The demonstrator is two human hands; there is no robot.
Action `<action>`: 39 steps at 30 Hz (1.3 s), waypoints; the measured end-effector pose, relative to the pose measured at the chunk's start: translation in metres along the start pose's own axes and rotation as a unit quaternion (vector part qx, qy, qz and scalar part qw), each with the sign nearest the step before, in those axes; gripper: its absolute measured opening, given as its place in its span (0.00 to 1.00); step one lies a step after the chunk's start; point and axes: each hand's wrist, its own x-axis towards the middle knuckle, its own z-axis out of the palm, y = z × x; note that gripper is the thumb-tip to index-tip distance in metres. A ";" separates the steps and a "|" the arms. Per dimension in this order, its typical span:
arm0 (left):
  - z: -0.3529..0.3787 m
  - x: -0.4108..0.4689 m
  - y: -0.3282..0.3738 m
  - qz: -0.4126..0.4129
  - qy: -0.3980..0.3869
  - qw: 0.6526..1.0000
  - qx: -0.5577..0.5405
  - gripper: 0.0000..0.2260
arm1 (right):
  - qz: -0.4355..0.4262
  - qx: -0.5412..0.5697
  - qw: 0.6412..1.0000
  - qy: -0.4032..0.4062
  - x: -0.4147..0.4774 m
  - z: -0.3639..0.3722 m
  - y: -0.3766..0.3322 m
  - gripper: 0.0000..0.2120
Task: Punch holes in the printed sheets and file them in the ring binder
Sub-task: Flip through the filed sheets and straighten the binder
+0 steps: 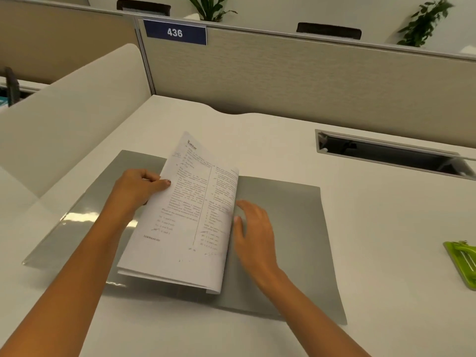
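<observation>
Binder point(283, 228): grey, lies open flat, the landmark.
Sheets point(188, 215): over binder's spine, long axis running away from the person.
Left hand point(136, 191): fingers pinch sheets' left edge.
Right hand point(255, 235): fingers loosely spread, empty, beside sheets' right edge, nearer spine.
Punch point(463, 261): green, well right of binder.

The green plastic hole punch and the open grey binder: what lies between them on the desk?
Nothing: the head view shows only bare white desk between the green plastic hole punch and the open grey binder.

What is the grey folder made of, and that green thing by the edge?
The grey folder looks like thin plastic: its left flap is shiny and reflects the light. The green thing seems to be glossy hard plastic, with what may be metal strips; it is partly cut off.
</observation>
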 end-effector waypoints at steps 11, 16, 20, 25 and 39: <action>-0.004 0.017 -0.046 -0.074 -0.058 0.994 -0.048 0.14 | 0.000 -0.174 0.983 -0.056 -0.010 0.023 0.056 0.32; -0.002 0.017 -0.052 -0.090 -0.079 0.992 -0.033 0.07 | -0.005 -0.178 0.983 -0.052 -0.009 0.024 0.060 0.32; 0.001 0.018 -0.052 -0.102 -0.075 0.992 -0.029 0.10 | -0.007 -0.181 0.982 -0.051 -0.009 0.025 0.061 0.32; -0.002 0.018 -0.048 -0.083 -0.067 0.994 -0.030 0.05 | -0.011 -0.161 0.986 -0.043 -0.009 0.025 0.062 0.30; 0.079 -0.038 0.051 0.007 -0.195 0.948 -0.250 0.07 | 0.230 0.347 0.908 0.049 0.006 -0.034 0.048 0.10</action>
